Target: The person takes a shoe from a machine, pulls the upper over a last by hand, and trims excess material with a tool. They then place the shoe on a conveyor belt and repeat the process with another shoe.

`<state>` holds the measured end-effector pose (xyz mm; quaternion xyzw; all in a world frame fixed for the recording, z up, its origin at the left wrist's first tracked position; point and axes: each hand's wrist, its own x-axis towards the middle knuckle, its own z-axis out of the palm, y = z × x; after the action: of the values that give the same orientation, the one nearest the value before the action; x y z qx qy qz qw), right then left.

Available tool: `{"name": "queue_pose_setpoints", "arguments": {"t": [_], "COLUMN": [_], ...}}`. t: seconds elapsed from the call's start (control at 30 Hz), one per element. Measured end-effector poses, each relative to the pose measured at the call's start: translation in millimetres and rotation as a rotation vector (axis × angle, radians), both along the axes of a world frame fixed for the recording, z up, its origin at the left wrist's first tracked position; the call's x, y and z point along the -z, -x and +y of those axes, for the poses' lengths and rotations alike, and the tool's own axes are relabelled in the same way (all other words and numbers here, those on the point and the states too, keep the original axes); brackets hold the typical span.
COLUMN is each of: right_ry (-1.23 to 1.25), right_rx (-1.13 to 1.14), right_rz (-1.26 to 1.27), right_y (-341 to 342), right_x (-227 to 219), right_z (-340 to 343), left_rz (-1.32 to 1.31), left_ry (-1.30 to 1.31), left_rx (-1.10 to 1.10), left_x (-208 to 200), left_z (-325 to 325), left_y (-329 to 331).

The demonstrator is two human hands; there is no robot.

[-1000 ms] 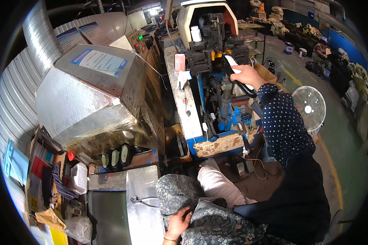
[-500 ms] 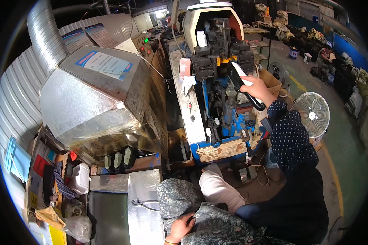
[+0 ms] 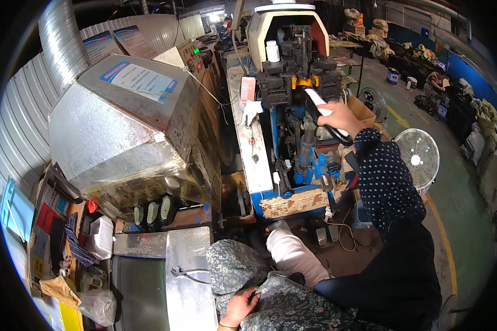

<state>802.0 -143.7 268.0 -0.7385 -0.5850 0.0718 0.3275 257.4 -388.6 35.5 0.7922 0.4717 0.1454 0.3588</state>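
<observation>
My right hand [image 3: 339, 118] is closed round a black shoe upper with a white underside [image 3: 315, 100], long and narrow like one on a last. It is held tilted, white side up, its far end just below the yellow part [image 3: 305, 81] of a black-and-blue machine [image 3: 276, 94]. Whether the shoe upper touches the machine, I cannot tell. Down at my lap, my left hand [image 3: 239, 307] has its fingers curled on a fold of floral cloth [image 3: 281, 300]. Three black shoe pieces with pale undersides [image 3: 153, 213] stand beneath a metal hood at the left.
The big metal hood [image 3: 110, 127] fills the left. Pincers [image 3: 189, 274] lie on a metal surface [image 3: 176, 303] beside my lap. A white bottle [image 3: 272, 51] stands on the machine. Foot pedals [image 3: 327, 236] sit on the floor below it; a round fan [image 3: 416, 160] is at the right.
My right hand and the shoe upper have moved slightly left and down in view, while the whole view has shifted a little. The left hand stays on the cloth.
</observation>
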Motion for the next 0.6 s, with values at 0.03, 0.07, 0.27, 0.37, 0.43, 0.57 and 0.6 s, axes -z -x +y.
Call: {"name": "queue_pose_setpoints", "arguments": {"t": [0.03, 0.07, 0.27, 0.37, 0.43, 0.57, 0.6], "right_ry": [0.014, 0.001, 0.203, 0.059, 0.081, 0.071, 0.078], "right_rx": [0.036, 0.018, 0.133, 0.200, 0.170, 0.168, 0.150], "right_rz": [-0.218, -0.235, -0.403, -0.362, -0.355, -0.300, -0.285], "right_y": [5.0, 12.0, 54.1, 58.4, 54.5, 43.3, 41.1], "right_x": [0.6, 1.7, 26.4, 35.8, 37.9, 35.8, 33.7], "right_z": [-0.2, -0.3, -11.2, -11.9, -10.6, -5.1, -2.0], "left_rz": [-0.001, 0.004, -0.033, -0.081, -0.089, -0.060, -0.066], "left_ry": [0.000, 0.000, 0.097, 0.114, 0.084, -0.008, 0.017], "left_rx": [-0.002, -0.009, -0.091, -0.102, -0.092, -0.047, -0.058], "left_x": [-0.1, 0.5, 7.5, 12.3, 14.9, 15.5, 14.1], "left_z": [-0.4, -0.3, -6.5, -8.1, -7.9, -5.2, -4.5], "left_y": [-0.3, -0.7, 8.7, 14.4, 16.3, 15.4, 14.5]}}
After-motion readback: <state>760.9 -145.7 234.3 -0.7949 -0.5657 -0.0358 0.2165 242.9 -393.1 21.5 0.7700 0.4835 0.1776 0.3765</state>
